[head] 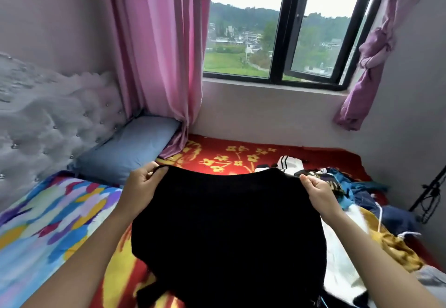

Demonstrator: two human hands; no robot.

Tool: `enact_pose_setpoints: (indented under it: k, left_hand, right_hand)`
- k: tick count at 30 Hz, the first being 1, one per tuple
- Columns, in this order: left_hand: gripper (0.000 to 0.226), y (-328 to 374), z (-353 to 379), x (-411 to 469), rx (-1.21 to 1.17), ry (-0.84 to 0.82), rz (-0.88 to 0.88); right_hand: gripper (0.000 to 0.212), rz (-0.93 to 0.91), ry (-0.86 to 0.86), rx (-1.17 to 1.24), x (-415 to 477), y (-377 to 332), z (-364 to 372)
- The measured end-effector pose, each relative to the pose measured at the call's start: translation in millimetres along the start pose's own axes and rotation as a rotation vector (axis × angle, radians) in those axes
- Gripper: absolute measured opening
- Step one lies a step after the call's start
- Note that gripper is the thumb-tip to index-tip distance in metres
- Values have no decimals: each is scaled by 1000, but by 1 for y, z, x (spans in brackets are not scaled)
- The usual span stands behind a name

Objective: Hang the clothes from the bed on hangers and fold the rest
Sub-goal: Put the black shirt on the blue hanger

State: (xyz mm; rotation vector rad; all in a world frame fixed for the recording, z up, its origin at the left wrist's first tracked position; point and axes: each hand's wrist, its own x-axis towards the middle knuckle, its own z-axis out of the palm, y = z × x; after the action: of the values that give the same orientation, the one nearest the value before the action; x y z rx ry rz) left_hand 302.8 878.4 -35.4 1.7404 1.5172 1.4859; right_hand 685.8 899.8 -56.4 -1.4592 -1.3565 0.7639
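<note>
A black garment (229,225) hangs spread out in front of me above the bed. My left hand (142,183) pinches its upper left corner, and my right hand (318,193) pinches its upper right corner. Its lower part drapes down toward the red blanket (217,148) with yellow flowers. To the right lies a pile of clothes (362,194): white with black stripes, navy, blue, mustard and white pieces. No hanger is in view.
A blue pillow (130,148) leans on the tufted grey headboard (48,119) at the left, beside a multicoloured blanket (48,213). Pink curtains (159,66) flank the window (284,42) behind the bed. A black stand with cables (429,196) is at the right wall.
</note>
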Motion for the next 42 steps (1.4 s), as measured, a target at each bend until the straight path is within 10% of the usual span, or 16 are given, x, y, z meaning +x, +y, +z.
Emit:
enact_pose_setpoints:
  k: [10, 15, 18, 24, 27, 32, 38, 42]
  left_hand:
    - [29, -63, -13, -49, -362, 41, -640]
    - [23, -51, -28, -29, -316, 237, -489]
    - [24, -30, -37, 3, -175, 324, -361]
    - [38, -3, -23, 61, 137, 247, -508]
    - [24, 7, 7, 38, 119, 224, -499]
    - [68, 16, 61, -31, -187, -267, -768]
    - [64, 2, 66, -58, -752, -493, -584]
    - [44, -2, 59, -82, -355, -398, -420]
  right_hand:
    - [25, -1, -237, -110, -5, 50, 51]
    - [44, -279, -542, -884, -14, 44, 52]
    - [10, -241, -453, -503, -9, 7, 58]
    - [18, -173, -337, 49, 7, -82, 74]
    - [20, -42, -332, 84, 6, -95, 92]
    - [25, 202, -354, 194, -10, -95, 117]
    - [16, 243, -574, 299, -46, -101, 138]
    - [34, 105, -668, 46, -50, -101, 140]
